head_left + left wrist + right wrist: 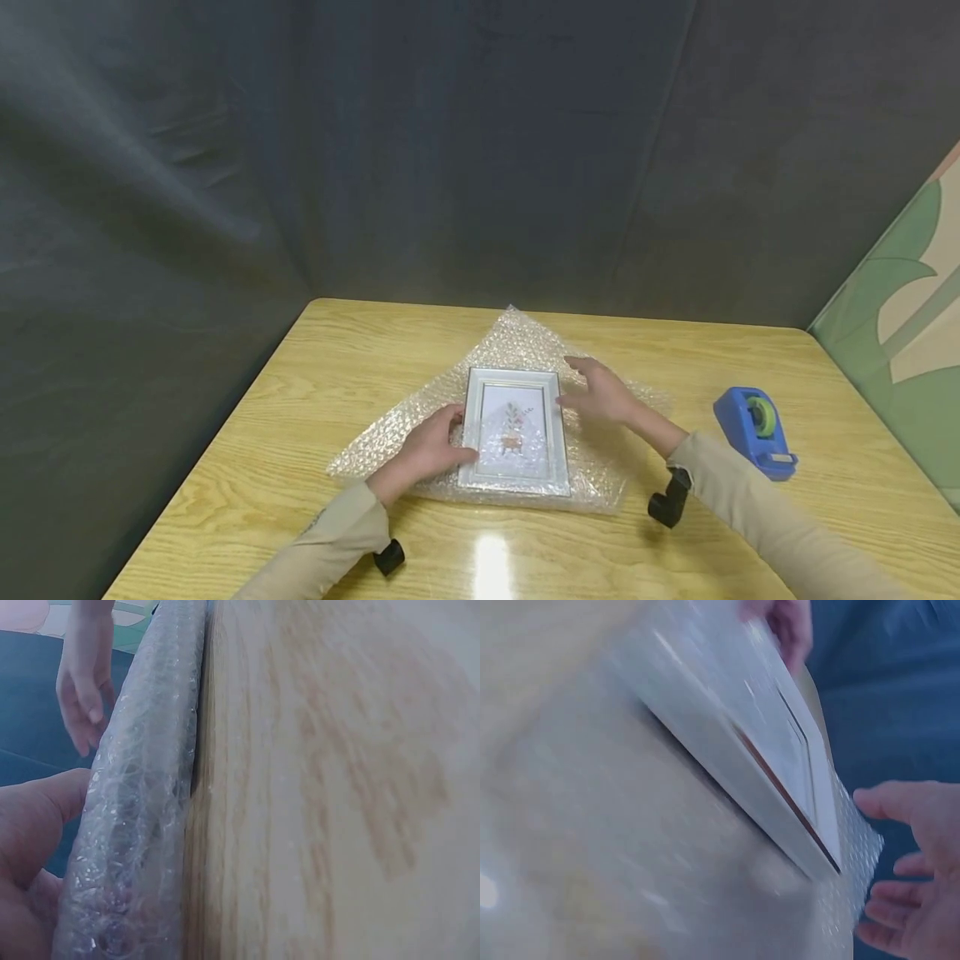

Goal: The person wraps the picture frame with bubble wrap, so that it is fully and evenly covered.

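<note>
In the head view, beige sleeves (772, 525) come nearest the camera, reaching over the wood-grain worktop (300, 417). Between the hands lies a white picture frame (513, 432), face up on a sheet of bubble wrap (519, 346), its long axis running away from the person with the far end tipped slightly left. The left hand (433, 443) is the nearer one, holding the frame's left side with its thumb over the front border. The right hand (606, 393), fingers spread and holding nothing, is just off the right long side, so the frame lies to its left; whether the thumb touches the border I cannot tell. Well to the right stands a blue tape dispenser (750, 442) with a green roll of tape (763, 415).

In the left wrist view, the left thumb is close to the lens, against a long edge of bubble wrap lying along the worktop; the remaining fingers are mostly hidden. The right hand shows beyond, fingers loosely extended.

In the right wrist view, which is blurred, the open right hand looms closest, beside a corner of the bubble wrap and apart from the frame; the left hand is at its other side.
</note>
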Action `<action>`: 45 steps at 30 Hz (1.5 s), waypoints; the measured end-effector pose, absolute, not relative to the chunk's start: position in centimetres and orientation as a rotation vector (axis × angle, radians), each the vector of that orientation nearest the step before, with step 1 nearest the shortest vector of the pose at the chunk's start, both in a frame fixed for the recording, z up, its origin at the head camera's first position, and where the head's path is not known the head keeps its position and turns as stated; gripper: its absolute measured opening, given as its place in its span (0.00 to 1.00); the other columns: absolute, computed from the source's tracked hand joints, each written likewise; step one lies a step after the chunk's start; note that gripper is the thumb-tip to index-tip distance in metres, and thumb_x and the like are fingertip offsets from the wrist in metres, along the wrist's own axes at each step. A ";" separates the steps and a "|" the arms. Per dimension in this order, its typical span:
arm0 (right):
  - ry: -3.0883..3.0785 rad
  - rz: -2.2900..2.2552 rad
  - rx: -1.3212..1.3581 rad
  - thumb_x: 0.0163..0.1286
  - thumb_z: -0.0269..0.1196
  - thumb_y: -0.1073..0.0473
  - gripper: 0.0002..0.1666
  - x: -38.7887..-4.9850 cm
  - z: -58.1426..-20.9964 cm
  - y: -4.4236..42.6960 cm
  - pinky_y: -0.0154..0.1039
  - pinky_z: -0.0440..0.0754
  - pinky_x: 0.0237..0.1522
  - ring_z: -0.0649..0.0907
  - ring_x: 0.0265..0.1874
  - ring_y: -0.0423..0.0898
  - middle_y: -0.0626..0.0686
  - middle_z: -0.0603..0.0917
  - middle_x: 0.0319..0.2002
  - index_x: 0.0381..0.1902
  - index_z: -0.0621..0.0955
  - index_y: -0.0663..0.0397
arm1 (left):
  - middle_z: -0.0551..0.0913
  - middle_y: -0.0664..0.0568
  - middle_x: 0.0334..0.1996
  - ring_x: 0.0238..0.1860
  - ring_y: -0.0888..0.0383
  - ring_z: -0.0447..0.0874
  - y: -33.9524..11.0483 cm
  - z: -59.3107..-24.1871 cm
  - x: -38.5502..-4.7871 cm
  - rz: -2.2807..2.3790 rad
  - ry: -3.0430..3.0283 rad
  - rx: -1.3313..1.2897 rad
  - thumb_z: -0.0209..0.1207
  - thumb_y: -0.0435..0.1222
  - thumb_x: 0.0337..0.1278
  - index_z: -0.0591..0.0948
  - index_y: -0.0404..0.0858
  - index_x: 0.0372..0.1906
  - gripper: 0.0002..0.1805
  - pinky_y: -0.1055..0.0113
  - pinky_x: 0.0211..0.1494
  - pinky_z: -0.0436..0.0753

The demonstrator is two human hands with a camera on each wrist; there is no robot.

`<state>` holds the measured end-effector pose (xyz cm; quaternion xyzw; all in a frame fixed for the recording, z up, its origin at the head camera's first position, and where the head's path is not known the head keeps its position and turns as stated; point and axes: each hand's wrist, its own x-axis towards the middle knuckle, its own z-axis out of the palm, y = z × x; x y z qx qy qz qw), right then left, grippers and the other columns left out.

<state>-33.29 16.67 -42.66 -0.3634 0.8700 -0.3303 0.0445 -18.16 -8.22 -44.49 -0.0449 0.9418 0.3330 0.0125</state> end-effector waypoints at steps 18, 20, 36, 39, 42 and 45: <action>2.695 -1.027 -1.161 0.60 0.62 0.61 0.37 -41.9 -44.5 14.3 0.58 0.61 0.61 0.66 0.57 0.67 0.73 0.66 0.58 0.61 0.62 0.75 | 0.75 0.49 0.53 0.52 0.49 0.73 -7.9 -44.6 -18.6 1.072 2.906 -0.116 0.68 0.45 0.35 0.67 0.39 0.60 0.41 0.51 0.55 0.72; 2.675 -1.043 -1.154 0.59 0.62 0.61 0.37 -42.2 -44.8 14.2 0.58 0.62 0.60 0.67 0.57 0.67 0.73 0.66 0.58 0.61 0.61 0.75 | 0.75 0.49 0.52 0.51 0.49 0.74 -7.9 -44.5 -18.7 1.071 2.905 -0.122 0.68 0.45 0.35 0.67 0.40 0.60 0.41 0.51 0.54 0.73; 2.731 -1.176 -1.298 0.59 0.61 0.66 0.27 -41.3 -43.5 13.4 0.51 0.76 0.42 0.77 0.39 0.57 0.64 0.77 0.38 0.56 0.70 0.70 | 0.75 0.49 0.53 0.51 0.49 0.74 -8.1 -44.4 -18.5 1.034 2.891 -0.157 0.68 0.47 0.35 0.66 0.39 0.61 0.42 0.52 0.54 0.73; 2.701 -1.217 -1.374 0.60 0.61 0.66 0.23 -40.6 -42.7 13.0 0.50 0.77 0.41 0.78 0.37 0.55 0.63 0.79 0.38 0.54 0.73 0.69 | 0.74 0.50 0.54 0.51 0.49 0.73 -8.3 -44.3 -18.4 1.036 2.885 -0.172 0.68 0.48 0.36 0.65 0.39 0.62 0.43 0.52 0.54 0.74; 2.662 -1.239 -1.418 0.61 0.60 0.66 0.21 -39.7 -42.0 12.2 0.50 0.77 0.42 0.78 0.37 0.55 0.63 0.80 0.39 0.52 0.74 0.69 | 0.74 0.50 0.54 0.51 0.49 0.73 -8.4 -44.3 -18.3 1.042 2.883 -0.175 0.68 0.48 0.36 0.65 0.39 0.62 0.43 0.52 0.54 0.73; 2.632 -1.257 -1.467 0.62 0.59 0.66 0.18 -39.0 -41.9 11.4 0.49 0.77 0.41 0.79 0.38 0.54 0.63 0.80 0.42 0.50 0.76 0.68 | 0.74 0.50 0.54 0.51 0.50 0.73 -8.5 -44.4 -18.2 1.052 2.884 -0.170 0.68 0.47 0.36 0.65 0.39 0.62 0.43 0.52 0.54 0.73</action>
